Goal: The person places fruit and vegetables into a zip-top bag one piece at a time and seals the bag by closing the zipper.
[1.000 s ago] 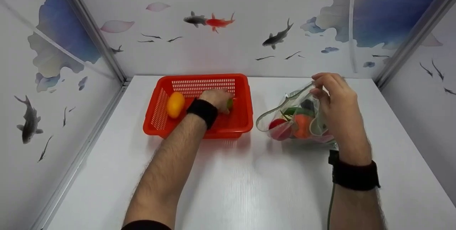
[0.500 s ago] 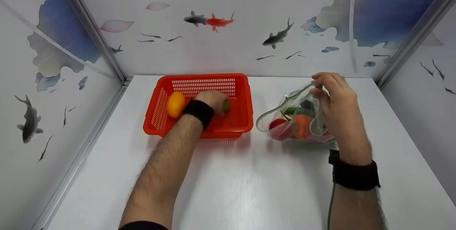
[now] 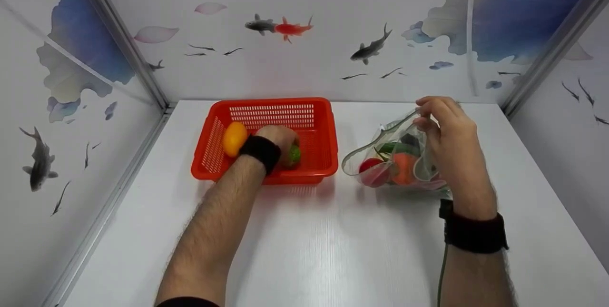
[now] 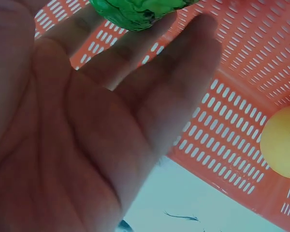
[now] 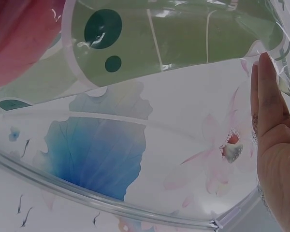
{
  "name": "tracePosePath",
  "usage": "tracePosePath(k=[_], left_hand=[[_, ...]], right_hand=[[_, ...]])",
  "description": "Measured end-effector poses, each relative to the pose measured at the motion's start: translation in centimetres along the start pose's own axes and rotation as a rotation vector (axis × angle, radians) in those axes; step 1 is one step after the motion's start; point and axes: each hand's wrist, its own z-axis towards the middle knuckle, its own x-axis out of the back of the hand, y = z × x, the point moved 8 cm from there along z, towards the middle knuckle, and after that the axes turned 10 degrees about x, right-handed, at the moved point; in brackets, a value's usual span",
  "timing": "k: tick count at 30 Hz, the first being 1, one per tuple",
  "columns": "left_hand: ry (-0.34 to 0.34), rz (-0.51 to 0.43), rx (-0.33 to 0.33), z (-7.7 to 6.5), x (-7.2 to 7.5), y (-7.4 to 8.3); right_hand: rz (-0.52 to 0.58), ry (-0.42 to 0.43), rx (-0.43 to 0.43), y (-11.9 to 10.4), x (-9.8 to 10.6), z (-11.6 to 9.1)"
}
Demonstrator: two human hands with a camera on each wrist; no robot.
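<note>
Inside the red plastic basket (image 3: pixel 273 177), my left hand (image 3: pixel 278 138) holds a glossy green vegetable (image 4: pixel 135 10) with dark creases. In the left wrist view it lies at the fingertips, partly cut off by the frame's top; the thumb's contact is hidden. An orange-yellow mango (image 3: pixel 235 139) rests in the basket just left of that hand. At the right, my right hand (image 3: pixel 449 145) pinches the rim of a clear plastic bag (image 3: pixel 354 159) and keeps its mouth raised. Through the bag show a red round fruit (image 3: pixel 373 172), an orange item (image 3: pixel 404 168) and a green long vegetable (image 3: pixel 397 148).
Basket and bag stand side by side on a white table (image 3: pixel 304 245), with a gap between them. Printed walls with fish and leaves close in the back (image 3: pixel 314 69) and both sides. Each wrist wears a black strap; a cable (image 3: pixel 442 273) runs from the right one.
My left hand has moved left and toward the basket's near side, carrying the green vegetable along. The right hand and the bag have stayed in place.
</note>
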Motion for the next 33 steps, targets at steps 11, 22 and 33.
tracePosePath(k=[11, 22, 33], left_hand=[[0.0, -0.035, -0.058, 0.1, 1.5, 0.7], [0.219, -0.091, -0.195, -1.7, 4.4, 3.2], [0.319, -0.075, -0.277, -5.4, 6.4, 6.2]], right_hand=[[-0.002, 0.011, 0.017, -0.1, -0.1, 0.1], [-0.002, 0.011, 0.018, -0.1, -0.1, 0.0], [-0.005, 0.013, 0.018, 0.0, -0.1, 0.1]])
